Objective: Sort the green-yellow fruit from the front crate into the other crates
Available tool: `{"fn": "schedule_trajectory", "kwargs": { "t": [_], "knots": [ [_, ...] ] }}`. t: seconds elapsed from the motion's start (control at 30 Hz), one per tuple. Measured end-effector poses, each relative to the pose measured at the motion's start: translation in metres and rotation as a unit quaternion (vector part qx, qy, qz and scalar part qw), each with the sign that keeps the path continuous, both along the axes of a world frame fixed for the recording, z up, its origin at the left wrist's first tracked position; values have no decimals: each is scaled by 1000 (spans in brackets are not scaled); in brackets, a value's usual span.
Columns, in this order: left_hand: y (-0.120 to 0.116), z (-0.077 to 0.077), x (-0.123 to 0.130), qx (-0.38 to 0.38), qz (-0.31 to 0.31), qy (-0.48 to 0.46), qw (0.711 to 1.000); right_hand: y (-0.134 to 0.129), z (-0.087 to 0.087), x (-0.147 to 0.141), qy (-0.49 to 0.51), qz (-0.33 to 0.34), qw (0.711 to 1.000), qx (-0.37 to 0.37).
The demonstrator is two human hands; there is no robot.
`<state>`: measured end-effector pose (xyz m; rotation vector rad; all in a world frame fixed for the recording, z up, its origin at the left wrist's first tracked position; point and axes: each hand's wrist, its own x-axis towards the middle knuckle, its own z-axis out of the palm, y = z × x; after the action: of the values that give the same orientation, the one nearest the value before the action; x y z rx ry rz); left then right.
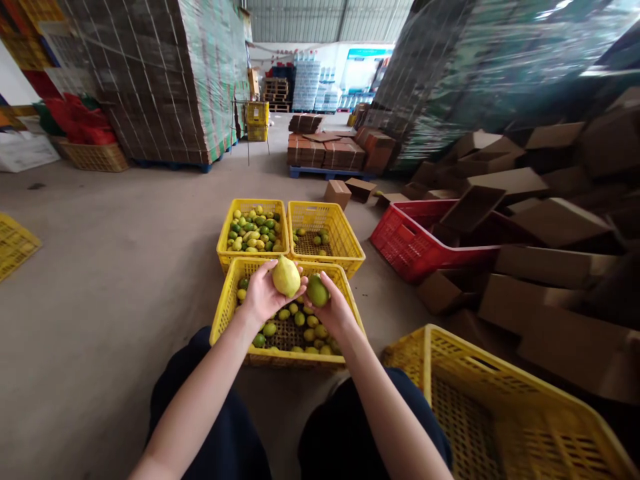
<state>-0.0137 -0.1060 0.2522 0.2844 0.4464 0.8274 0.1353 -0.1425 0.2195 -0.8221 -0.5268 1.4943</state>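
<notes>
My left hand (263, 293) is closed around a yellow lemon (287, 277). Beside it, my right hand (336, 308) grips a smaller green lemon (318, 291). Both hands are raised over the near yellow crate (300, 359), which holds scattered green and yellowish lemons (320, 331) with part of its slatted bottom showing. Behind it on the left, another yellow crate (220, 240) is well filled with mixed yellow and green lemons (253, 233). To its right, a third yellow crate (345, 250) has only a few greenish lemons (323, 238) in it.
A large yellow crate (500, 363) stands close at my right. Beyond it lie a red crate (400, 233) and a heap of cardboard boxes (555, 220). Wrapped pallet stacks (145, 80) rise at both sides. Flattened cartons (325, 153) sit on a blue pallet ahead.
</notes>
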Motion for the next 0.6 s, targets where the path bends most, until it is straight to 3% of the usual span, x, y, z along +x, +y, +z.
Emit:
{"fn": "schedule_trajectory", "kwargs": {
  "t": [0.3, 0.47, 0.6],
  "knots": [
    [0, -6, 6, 44, 26, 48, 998, -7, 2, 21, 29, 4, 999, 17],
    [-3, -6, 9, 91, 24, 74, 993, -5, 0, 30, 17, -26, 999, 17],
    [-3, -8, 11, 52, 24, 49, 997, 1, 0, 27, 5, -83, 996, 26]
  ]
}}
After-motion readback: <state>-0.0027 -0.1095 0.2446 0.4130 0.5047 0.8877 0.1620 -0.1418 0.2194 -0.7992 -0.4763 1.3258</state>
